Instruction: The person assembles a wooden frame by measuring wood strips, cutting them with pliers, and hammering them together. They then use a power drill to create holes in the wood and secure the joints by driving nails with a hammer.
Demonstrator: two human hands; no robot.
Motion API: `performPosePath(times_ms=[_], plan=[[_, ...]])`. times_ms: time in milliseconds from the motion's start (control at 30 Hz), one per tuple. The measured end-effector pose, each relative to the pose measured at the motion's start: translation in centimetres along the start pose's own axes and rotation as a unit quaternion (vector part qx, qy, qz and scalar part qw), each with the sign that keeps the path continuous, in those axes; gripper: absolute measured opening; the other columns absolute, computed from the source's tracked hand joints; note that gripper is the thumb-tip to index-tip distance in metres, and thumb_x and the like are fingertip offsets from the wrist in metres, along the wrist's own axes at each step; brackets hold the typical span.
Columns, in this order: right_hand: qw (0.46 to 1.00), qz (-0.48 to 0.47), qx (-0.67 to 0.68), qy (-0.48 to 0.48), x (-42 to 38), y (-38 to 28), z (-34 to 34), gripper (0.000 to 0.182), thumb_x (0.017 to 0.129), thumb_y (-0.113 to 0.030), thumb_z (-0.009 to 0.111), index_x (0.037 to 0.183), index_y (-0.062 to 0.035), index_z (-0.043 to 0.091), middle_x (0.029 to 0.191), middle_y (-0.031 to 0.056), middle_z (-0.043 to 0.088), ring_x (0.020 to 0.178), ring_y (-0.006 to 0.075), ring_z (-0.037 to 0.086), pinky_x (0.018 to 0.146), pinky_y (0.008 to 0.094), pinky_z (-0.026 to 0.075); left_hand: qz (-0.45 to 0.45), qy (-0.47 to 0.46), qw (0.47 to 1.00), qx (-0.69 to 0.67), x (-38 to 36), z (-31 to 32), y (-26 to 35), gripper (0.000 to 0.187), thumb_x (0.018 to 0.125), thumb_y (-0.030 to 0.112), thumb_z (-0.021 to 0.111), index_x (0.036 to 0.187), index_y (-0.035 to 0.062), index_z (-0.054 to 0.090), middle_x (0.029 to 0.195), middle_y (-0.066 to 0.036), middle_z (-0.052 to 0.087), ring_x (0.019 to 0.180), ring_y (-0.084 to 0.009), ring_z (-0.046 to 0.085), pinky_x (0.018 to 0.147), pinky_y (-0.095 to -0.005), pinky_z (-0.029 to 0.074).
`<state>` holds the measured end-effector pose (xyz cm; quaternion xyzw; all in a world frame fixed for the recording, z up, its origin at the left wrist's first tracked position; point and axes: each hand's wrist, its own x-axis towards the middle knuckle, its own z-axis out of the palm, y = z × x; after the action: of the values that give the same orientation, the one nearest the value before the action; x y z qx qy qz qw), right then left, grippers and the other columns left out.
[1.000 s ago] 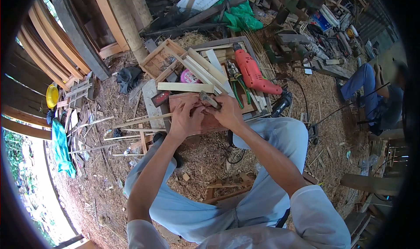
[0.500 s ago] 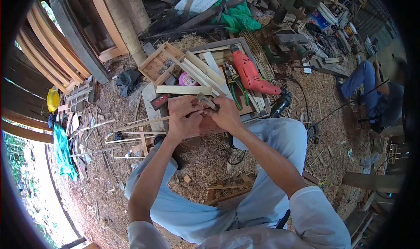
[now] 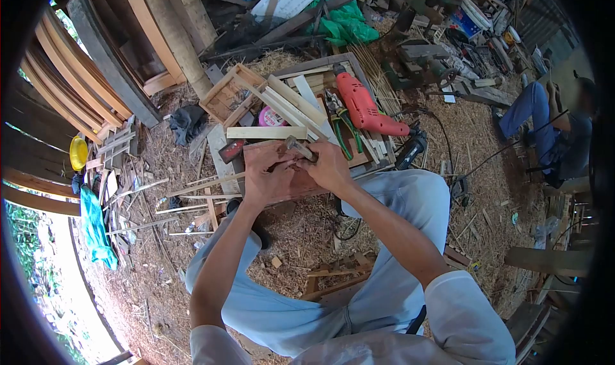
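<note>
In front of my knees lies a reddish wooden board (image 3: pixel 304 187), and both hands work low over it. My right hand (image 3: pixel 330 167) is closed around a short hammer (image 3: pixel 297 146), whose greyish head points up and to the left. Close beside it, my left hand (image 3: pixel 266 173) has its fingers pinched together at the board; anything between the fingertips is hidden. A pale wooden strip (image 3: pixel 268 133) lies just beyond the hands, next to a small dark and red object (image 3: pixel 232 150).
Beyond the hands are a red power drill (image 3: pixel 365 102), green-handled pliers (image 3: pixel 344 128), a pink round container (image 3: pixel 271 117) and a wooden box (image 3: pixel 221 96). A black power tool (image 3: pixel 411 150) lies right of them. Another person (image 3: pixel 564 128) sits at the right. Shavings and sticks cover the ground.
The camera view has shifted very slightly. Both hands and the hammer keep nearly the same place over the board.
</note>
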<state>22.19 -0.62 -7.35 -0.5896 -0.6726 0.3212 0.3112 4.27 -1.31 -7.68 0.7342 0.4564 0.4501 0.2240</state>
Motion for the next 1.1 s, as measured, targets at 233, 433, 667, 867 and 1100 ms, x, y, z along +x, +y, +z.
performPosePath(times_ms=[233,433,667,867,1100], plan=[[1.000,0.004,0.005,-0.004,-0.1,-0.3,-0.2,0.034,0.075,-0.024,0.075,0.102,-0.0039,0.070,0.101,0.0202,0.065,0.096,0.0396,0.061,0.080,0.0461,0.049,0.009,0.010,1.000,-0.004,-0.1,0.2,-0.6,0.018,0.070,-0.003,0.073,0.088,-0.0001,0.071,0.084,-0.013,0.067,0.080,-0.0254,0.065,0.073,-0.0345,0.050],[0.999,-0.006,0.024,0.028,-0.2,-0.6,-0.1,0.028,0.072,-0.021,0.079,0.094,-0.0060,0.071,0.083,0.0173,0.063,0.076,0.0364,0.062,0.067,0.0422,0.047,0.056,0.016,0.998,0.007,0.1,0.2,-0.3,0.019,0.070,-0.003,0.074,0.088,0.0011,0.070,0.079,-0.012,0.064,0.075,-0.0256,0.063,0.070,-0.0356,0.049],[0.999,-0.025,0.023,0.041,-0.2,-0.4,0.0,0.028,0.071,-0.022,0.079,0.094,-0.0074,0.071,0.082,0.0179,0.062,0.077,0.0382,0.061,0.069,0.0433,0.047,-0.040,-0.023,0.999,-0.002,-0.1,-0.1,0.1,0.020,0.072,-0.001,0.074,0.092,-0.0002,0.071,0.097,-0.013,0.070,0.091,-0.0247,0.067,0.084,-0.0346,0.050],[1.000,0.003,0.000,-0.008,-0.1,-0.7,-0.6,0.032,0.075,-0.021,0.074,0.102,-0.0039,0.070,0.097,0.0208,0.064,0.092,0.0411,0.061,0.077,0.0474,0.049,-0.009,-0.022,1.000,0.000,-0.2,0.1,-0.1,0.019,0.072,-0.002,0.074,0.090,-0.0006,0.071,0.099,-0.014,0.070,0.095,-0.0260,0.066,0.086,-0.0358,0.050],[0.998,-0.025,0.049,-0.022,0.1,0.1,-0.6,0.030,0.073,-0.012,0.073,0.100,-0.0014,0.068,0.097,0.0227,0.064,0.092,0.0426,0.061,0.079,0.0473,0.048,0.072,-0.020,0.997,0.028,0.0,-0.1,0.1,0.022,0.070,-0.003,0.072,0.090,0.0017,0.067,0.091,-0.013,0.066,0.082,-0.0263,0.065,0.074,-0.0361,0.051]])
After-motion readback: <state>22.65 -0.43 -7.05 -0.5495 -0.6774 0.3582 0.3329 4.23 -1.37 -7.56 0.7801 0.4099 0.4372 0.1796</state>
